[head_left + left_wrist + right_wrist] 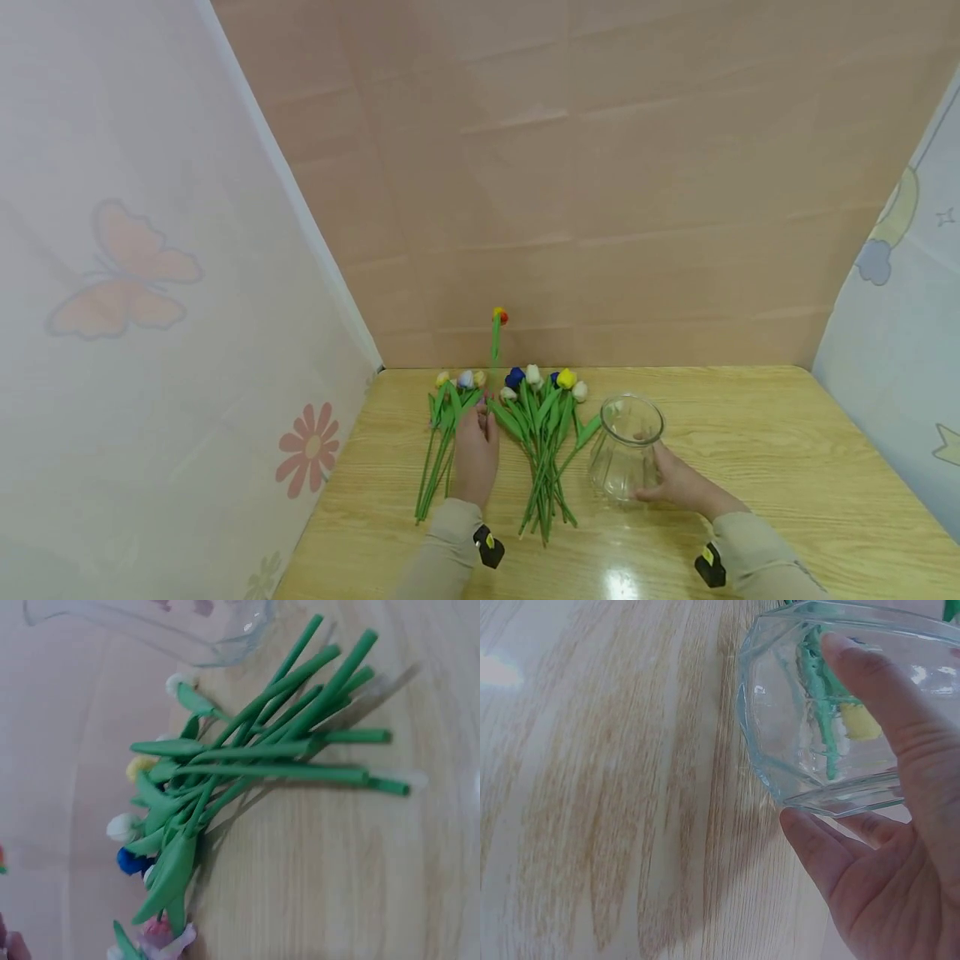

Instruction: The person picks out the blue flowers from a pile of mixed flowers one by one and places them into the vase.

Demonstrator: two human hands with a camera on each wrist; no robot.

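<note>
My left hand (pixel 477 454) pinches the stem of a red and yellow tulip (pixel 500 317), which stands upright above the fingers. In the left wrist view only a bit of that hand (pixel 13 946) shows at the lower left edge. My right hand (pixel 678 483) grips a clear glass vase (pixel 618 471) low on its right side. The right wrist view shows the thumb (pixel 877 682) along one side of the glass and fingers beneath. Between the hands lies a bunch of artificial tulips (pixel 543 450) with blue, white and yellow heads, stems toward me.
A smaller bunch of tulips (pixel 438 467) with pale heads lies left of the left hand. The wooden table (pixel 772 450) meets a brown backdrop (pixel 600 250) behind, with a patterned sheet (pixel 210 400) on the left and another (pixel 892 333) on the right.
</note>
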